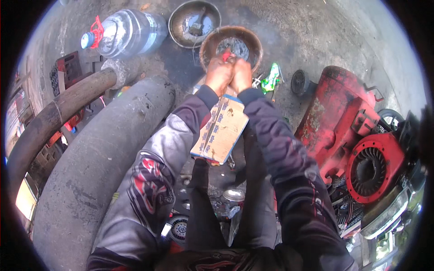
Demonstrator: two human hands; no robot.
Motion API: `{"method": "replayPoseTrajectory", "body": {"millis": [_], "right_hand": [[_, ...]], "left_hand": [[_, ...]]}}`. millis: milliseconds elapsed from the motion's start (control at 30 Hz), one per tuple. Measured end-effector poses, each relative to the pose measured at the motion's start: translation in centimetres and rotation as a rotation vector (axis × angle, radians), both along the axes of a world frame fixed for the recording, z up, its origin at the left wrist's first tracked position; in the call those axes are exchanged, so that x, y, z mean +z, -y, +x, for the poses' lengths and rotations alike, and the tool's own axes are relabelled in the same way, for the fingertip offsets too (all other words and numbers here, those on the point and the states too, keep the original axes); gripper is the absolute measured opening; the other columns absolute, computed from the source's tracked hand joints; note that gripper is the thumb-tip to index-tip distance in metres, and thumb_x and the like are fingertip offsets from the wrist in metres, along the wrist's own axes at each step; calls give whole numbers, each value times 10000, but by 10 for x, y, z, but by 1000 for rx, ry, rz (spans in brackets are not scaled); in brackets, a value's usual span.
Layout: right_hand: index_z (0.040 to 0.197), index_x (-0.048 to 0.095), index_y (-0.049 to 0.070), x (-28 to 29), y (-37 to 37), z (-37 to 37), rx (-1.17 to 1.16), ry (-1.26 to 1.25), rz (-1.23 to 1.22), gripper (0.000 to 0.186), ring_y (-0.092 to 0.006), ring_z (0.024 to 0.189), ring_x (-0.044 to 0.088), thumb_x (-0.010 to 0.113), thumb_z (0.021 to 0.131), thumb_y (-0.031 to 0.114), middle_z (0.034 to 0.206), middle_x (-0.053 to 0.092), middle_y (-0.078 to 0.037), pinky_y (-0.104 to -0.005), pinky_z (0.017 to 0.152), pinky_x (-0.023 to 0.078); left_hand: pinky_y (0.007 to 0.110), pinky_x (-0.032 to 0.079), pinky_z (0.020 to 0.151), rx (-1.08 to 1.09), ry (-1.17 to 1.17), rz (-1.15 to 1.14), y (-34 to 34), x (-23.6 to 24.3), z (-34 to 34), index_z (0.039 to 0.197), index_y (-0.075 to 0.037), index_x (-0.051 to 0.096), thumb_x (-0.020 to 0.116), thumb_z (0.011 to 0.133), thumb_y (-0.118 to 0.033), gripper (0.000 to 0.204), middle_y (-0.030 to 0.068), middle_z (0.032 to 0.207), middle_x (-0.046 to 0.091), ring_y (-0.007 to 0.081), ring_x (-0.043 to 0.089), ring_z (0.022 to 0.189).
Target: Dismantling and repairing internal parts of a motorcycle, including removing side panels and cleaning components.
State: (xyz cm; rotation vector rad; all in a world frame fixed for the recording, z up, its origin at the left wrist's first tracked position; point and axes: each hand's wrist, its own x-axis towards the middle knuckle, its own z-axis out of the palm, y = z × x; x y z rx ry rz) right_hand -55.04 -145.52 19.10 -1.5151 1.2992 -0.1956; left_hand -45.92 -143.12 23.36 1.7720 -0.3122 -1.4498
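Observation:
Side by side, my left hand (219,76) and my right hand (241,74) meet at the near rim of a brown, rusty bowl (256,43). Both are closed, their fingers curled inward. A small red thing (226,55) pokes out from between them over the bowl; its kind I cannot make out. Inside the bowl shows dark grey, shiny liquid (235,44). A flattened piece of cardboard (224,131) with blue edges lies just below my wrists.
A metal bowl (179,34) with dark liquid stands beyond, beside a large clear water jug (135,34) lying on its side. Thick grey pipe (108,144) curves along the left. At the right are a red tank (332,108), a red fan housing (353,183) and a green wrapper (271,77).

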Motion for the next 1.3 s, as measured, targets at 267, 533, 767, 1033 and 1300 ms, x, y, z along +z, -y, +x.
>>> {"method": "replayPoseTrajectory", "body": {"millis": [267,533,767,1033,1300], "right_hand": [[1087,604,-5,-6,-22,-3,164,-118,-502,359,-436,1078,517,552,797,199,1190,549,-269,-482,953,393],[791,686,57,26,-21,-22,648,-93,-328,198,-360,815,649,523,793,168,818,661,-215,-434,734,518],[747,689,65,39,4,-22,774,-8,-416,136,-324,724,660,575,742,138,762,670,-168,-436,646,510],[870,552,-15,63,34,-19,-454,648,674,268,-237,451,581,459,884,235,640,618,-151,-334,354,440],[758,634,-2,28,31,14,-756,199,3,481,-233,526,591,455,981,384,659,651,-126,-360,522,458]], "left_hand": [[313,504,698,204,-394,8,-10,-26,0,1047,-5,615,547,900,-28,164,94,971,646,172,615,820],[401,481,729,-588,550,209,25,-1,7,914,15,665,673,860,-258,278,233,859,666,317,652,800],[347,477,908,-691,-74,27,27,17,16,1142,-52,627,620,892,-238,312,144,1114,659,272,642,962],[262,414,417,-52,-838,-5,33,21,10,1168,-74,616,545,922,-385,403,-10,665,618,88,515,459],[306,514,666,345,-667,-161,21,0,-15,1060,-67,624,556,948,-204,190,60,928,663,160,632,768]]}}
